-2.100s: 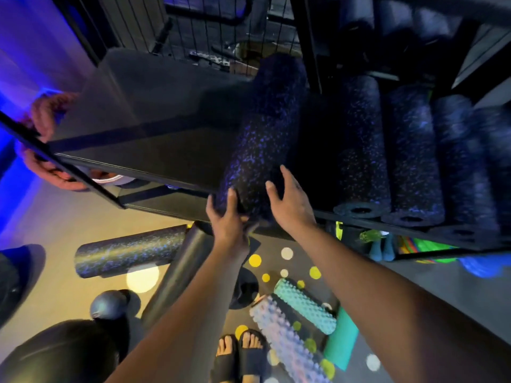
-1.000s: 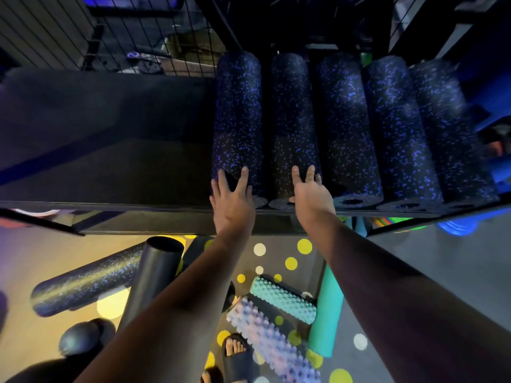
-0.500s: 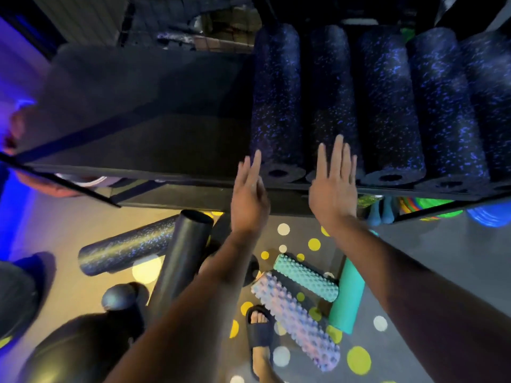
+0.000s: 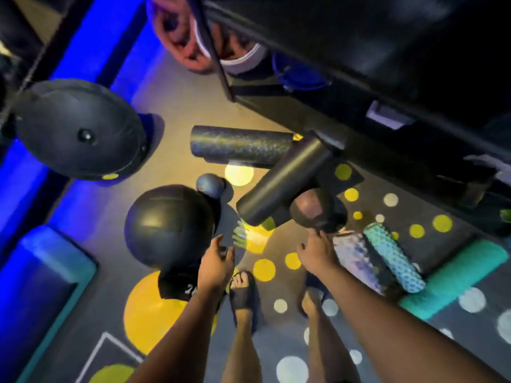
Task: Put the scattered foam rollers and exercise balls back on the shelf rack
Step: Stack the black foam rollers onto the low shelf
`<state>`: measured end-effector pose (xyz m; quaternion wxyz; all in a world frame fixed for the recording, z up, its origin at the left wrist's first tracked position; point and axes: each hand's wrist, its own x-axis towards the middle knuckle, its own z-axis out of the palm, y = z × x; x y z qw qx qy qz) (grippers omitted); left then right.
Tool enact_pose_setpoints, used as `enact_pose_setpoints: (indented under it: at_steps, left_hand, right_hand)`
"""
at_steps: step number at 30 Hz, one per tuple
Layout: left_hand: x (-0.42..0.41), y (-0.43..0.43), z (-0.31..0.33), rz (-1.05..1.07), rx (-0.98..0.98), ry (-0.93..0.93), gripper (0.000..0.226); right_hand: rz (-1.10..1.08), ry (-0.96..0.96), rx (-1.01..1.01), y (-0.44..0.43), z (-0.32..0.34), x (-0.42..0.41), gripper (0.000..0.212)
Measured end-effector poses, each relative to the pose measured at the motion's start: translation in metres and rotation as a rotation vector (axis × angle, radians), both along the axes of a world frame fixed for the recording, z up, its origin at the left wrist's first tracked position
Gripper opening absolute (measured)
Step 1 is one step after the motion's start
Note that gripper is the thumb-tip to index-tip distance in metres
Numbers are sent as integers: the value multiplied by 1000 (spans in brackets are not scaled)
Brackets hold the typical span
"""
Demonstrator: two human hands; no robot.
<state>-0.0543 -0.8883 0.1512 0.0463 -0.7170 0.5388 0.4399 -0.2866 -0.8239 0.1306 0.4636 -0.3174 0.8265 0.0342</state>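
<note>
I look down at the floor in front of the dark shelf rack (image 4: 359, 78). A plain black roller (image 4: 282, 186) leans against the rack. A blue-speckled roller (image 4: 240, 146) lies behind it. Two large black balls (image 4: 168, 225) (image 4: 80, 128), a small ball (image 4: 211, 185) and a dark medium ball (image 4: 318, 210) sit on the floor. My left hand (image 4: 217, 261) hangs empty with relaxed fingers beside the nearer large ball. My right hand (image 4: 318, 252) is empty, its fingertips just below the medium ball.
A pale bumpy roller (image 4: 356, 258), a teal bumpy roller (image 4: 392, 255) and a smooth teal roller (image 4: 456, 280) lie at the right. A blue padded block (image 4: 41, 272) sits at the left. Another person's hand (image 4: 179, 37) shows at the top. My sandalled feet (image 4: 243, 291) stand below.
My hands have left the speckled rollers on the shelf and dropped toward the floor. My view has swung down from the shelf to the scattered balls and rollers.
</note>
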Motion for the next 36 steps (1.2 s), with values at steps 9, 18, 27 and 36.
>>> enact_pose_setpoints:
  at_steps: [9,18,27,36]
  left_hand:
    - [54,-35,-18,-4,39,298,53]
    - [-18,-116,-126,40,153,403,39]
    - [-112,-177,-351,-100,191,450,44]
    - [-57,-105,-170,63,262,355,84]
  right_hand:
    - [-396,-85,-31,-63,-20,101,47]
    - [-840,-228,-57,-110,-128,70,71]
    - [-1003,-414,-122,-122,-323,9,142]
    - [-1218,-309,-272,-71,-129,48,92]
